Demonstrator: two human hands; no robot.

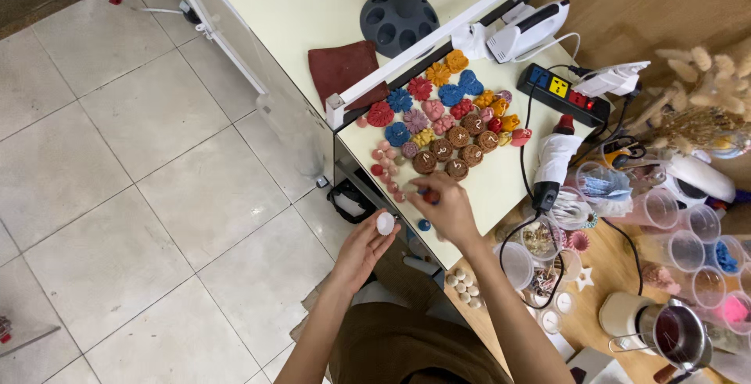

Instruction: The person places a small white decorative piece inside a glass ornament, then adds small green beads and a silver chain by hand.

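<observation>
My left hand (366,242) holds a small white round piece (385,223) between its fingertips, just off the table's edge. My right hand (446,208) pinches a small red piece (429,195) over the near edge of the cream table (493,184). In front of it lie several moulded shapes: brown round ones (458,148), red, blue, pink and orange flower shapes (426,98), and a row of small pink beads (385,166).
A black power strip (565,93), white hand mixer (526,30) and cables sit at the back right. Clear plastic cups (677,247) and a metal pot (673,335) crowd the wooden table at right. A dark red cloth (342,69) lies beyond a white bar (438,40). Tiled floor at left.
</observation>
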